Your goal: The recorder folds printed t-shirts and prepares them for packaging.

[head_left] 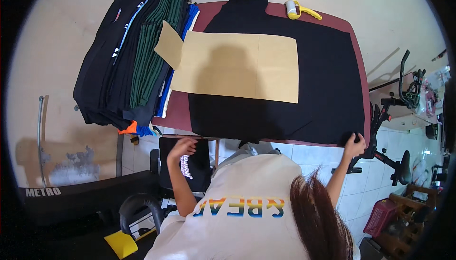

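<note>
A black T-shirt (327,65) lies spread across the dark red tabletop (209,15), one sleeve pointing to the far edge. On top of it rests a flat tan cardboard sheet (280,70) with a crease line, and its left end bends upward against the clothes pile. At the near right corner of the table, my right hand (355,146) has its fingers closed on the shirt's corner. My left hand (182,149) is off the near left edge, fingers loosely stretched and holding nothing.
A tall stack of folded black and green clothes (156,46) stands at the table's left end. A yellow-handled lint roller (302,10) lies at the far edge. Below left is a black garment on a chair (183,165); an exercise bike (396,165) stands right.
</note>
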Demonstrator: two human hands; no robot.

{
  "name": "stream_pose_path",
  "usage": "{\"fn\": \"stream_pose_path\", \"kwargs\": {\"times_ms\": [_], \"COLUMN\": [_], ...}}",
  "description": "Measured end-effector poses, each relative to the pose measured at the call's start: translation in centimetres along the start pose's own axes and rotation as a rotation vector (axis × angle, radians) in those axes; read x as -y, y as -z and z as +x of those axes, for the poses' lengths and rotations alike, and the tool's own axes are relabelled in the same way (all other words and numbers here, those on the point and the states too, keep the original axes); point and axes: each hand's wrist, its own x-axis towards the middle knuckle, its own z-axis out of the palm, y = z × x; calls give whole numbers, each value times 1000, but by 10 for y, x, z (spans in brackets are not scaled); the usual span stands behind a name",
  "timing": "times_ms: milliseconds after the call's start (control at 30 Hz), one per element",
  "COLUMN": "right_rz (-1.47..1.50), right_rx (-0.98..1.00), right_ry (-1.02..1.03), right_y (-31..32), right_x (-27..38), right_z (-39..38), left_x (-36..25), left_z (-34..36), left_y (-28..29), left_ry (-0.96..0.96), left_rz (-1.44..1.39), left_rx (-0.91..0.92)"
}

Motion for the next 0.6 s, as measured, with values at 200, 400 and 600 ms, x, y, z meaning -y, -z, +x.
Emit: {"fn": "stream_pose_path", "kwargs": {"times_ms": [200, 400, 600], "right_rz": [238, 281, 563], "right_rx": [238, 588, 934], "right_ry": [68, 45, -103], "right_y": [1, 4, 22], "right_x": [-76, -79, -88], "right_z": [38, 59, 71], "left_x": [32, 57, 72], "left_z": [43, 55, -22], "left_y": [-68, -91, -94], "left_ry": [-242, 50, 113], "left_rz": [-175, -5, 444], "left_rx": [-21, -131, -271]}}
